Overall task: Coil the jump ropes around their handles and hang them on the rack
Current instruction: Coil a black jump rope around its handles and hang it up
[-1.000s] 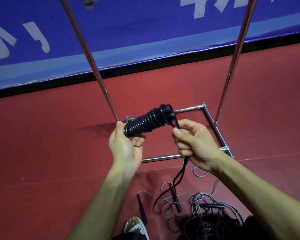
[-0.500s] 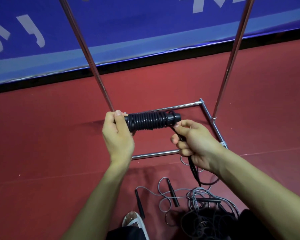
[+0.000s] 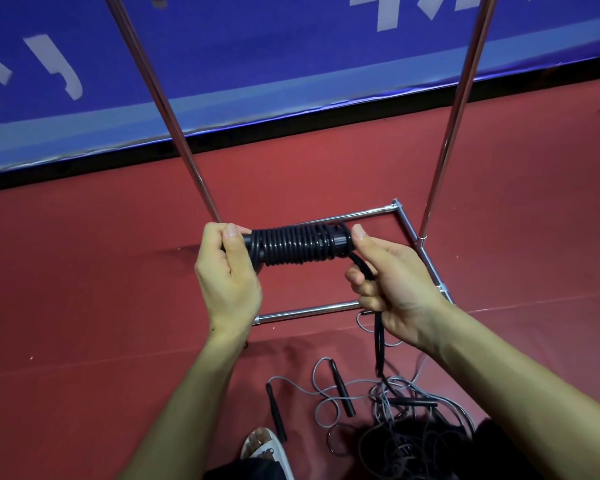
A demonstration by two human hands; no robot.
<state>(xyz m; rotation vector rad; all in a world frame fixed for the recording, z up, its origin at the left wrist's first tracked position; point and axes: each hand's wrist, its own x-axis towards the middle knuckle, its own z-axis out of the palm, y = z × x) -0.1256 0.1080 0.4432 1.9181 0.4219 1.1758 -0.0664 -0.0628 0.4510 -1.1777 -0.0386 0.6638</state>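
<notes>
two hands on one item, the rest listed after.

black jump rope (image 3: 293,249): cord wound in tight turns round its handles. the bundle is held level in the air between the hands, above the base frame (image 3: 305,310) of the rack and touching neither frame nor floor.

left hand (image 3: 227,271): fingers and thumb curled round the left end of the bundle, thumb on top.

right hand (image 3: 392,282): thumb tip against the right end of the bundle, fingers curled round the loose tail (image 3: 379,337) of the same cord. the tail leaves the last turn, passes through the fist and hangs straight down, its lower end lost among the cords below.

rack: chrome tube. the rectangular base frame lies flat on the red floor (image 3: 84,289). the left upright (image 3: 160,109) comes down just behind the left hand. the right upright (image 3: 459,109) meets the frame's right side bar. both run out of the top of the view.

pile of ropes (image 3: 399,420): grey and black cords tangled on the floor under the right forearm, count cannot be told.

two loose handles, black, on grey cord, lying left of the pile: upper handle (image 3: 342,389) and lower handle (image 3: 276,415), apart from each other.

foot in a pale sandal (image 3: 264,445): at the bottom edge, just beside the lower handle.

blue banner (image 3: 257,46): white lettering, standing along the far edge of the floor.
</notes>
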